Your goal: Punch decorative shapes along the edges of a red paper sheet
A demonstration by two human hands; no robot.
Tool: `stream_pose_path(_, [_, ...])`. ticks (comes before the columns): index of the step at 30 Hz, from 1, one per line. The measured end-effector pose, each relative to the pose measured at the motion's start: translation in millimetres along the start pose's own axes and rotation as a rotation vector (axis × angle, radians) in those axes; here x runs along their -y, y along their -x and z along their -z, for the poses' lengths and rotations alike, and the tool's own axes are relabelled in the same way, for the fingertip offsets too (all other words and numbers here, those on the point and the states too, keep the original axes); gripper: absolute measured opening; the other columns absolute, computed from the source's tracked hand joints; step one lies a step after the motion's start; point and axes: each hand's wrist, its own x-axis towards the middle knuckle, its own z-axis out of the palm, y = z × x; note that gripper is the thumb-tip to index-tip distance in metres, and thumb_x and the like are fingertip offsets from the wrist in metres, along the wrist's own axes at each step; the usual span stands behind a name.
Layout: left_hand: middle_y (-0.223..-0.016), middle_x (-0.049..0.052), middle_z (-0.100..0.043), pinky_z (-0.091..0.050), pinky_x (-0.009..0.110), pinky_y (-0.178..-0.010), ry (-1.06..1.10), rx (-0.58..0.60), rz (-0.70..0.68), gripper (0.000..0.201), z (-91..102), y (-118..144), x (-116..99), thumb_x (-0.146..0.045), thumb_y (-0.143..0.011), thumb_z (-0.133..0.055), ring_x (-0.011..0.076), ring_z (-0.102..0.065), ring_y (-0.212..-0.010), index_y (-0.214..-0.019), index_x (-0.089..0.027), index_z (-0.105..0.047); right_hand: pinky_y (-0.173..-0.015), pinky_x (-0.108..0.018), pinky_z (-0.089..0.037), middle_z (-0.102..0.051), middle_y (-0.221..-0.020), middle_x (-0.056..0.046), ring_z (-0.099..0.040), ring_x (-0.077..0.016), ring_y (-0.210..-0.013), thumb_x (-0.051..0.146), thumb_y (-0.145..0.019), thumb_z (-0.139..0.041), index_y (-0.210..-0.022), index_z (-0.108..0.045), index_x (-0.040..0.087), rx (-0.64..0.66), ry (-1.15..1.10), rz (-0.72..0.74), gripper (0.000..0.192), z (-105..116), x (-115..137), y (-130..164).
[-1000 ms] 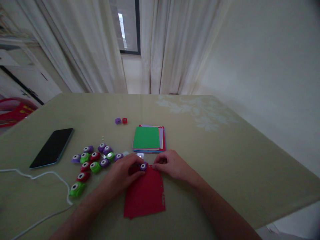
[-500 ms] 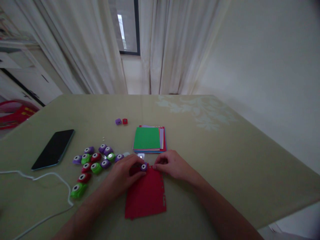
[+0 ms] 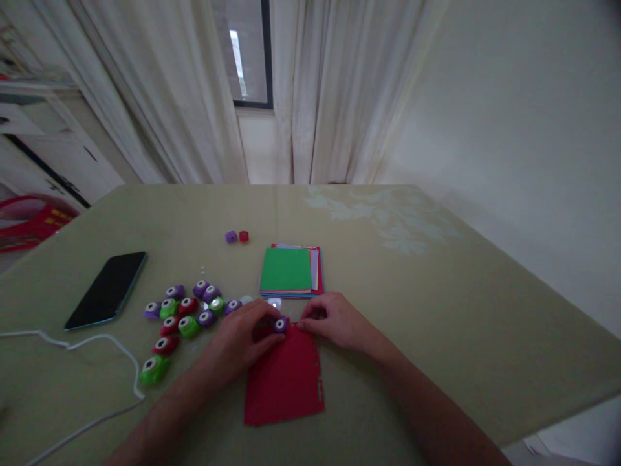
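Note:
A purple craft punch sits at the top edge of a red sheet of paper. My left hand grips the punch between thumb and fingers. With finger and thumb pinched together, my right hand holds the paper's top edge just right of the punch. Small cut-outs run along the sheet's top and right edges. Left of my left hand lies a cluster of purple, green and red craft punches.
Behind my hands is a stack of coloured paper, green on top. Farther back sit two small punches, one purple, one red. A dark tablet and a white cable lie at the left.
Both hands keep their hold on the punch and the paper. The whole view has shifted very slightly; otherwise nothing visibly moves.

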Motion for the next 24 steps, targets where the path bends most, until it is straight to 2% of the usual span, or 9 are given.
stream_pose_path(6, [-0.107,0.004,-0.078,-0.057,0.038,-0.085,0.045,0.034,0.022,0.021,2.0,0.6,-2.1,-0.025,-0.089,-0.078,0.0263,-0.074,-0.096,-0.108,-0.025,-0.072,-0.064,-0.023,-0.046,-0.073,-0.075,-0.002,-0.064,-0.0143,-0.069,0.020,-0.086,-0.083,-0.086,-0.080,0.016,-0.024,-0.030,0.006,0.005,-0.8,0.6,0.3])
stream_pose_path(12, [-0.123,0.007,-0.077,-0.057,0.045,-0.096,0.044,0.055,0.001,0.043,4.2,4.1,4.2,-0.030,-0.084,-0.087,0.0306,-0.073,-0.110,-0.124,-0.028,-0.071,-0.064,-0.023,-0.046,-0.073,-0.075,-0.001,-0.065,-0.0142,-0.069,0.019,-0.086,-0.083,-0.085,-0.079,0.016,-0.019,-0.047,-0.010,0.005,0.2,4.4,1.2])
stream_pose_path(24, [-0.122,0.006,-0.077,-0.057,0.046,-0.100,0.073,0.078,-0.010,0.039,5.2,3.4,6.2,-0.027,-0.085,-0.084,0.0303,-0.072,-0.112,-0.122,-0.028,-0.071,-0.063,-0.024,-0.045,-0.071,-0.072,0.000,-0.063,-0.0142,-0.067,0.020,-0.085,-0.084,-0.083,-0.078,0.016,-0.034,-0.038,-0.003,0.007,0.1,2.2,0.3])
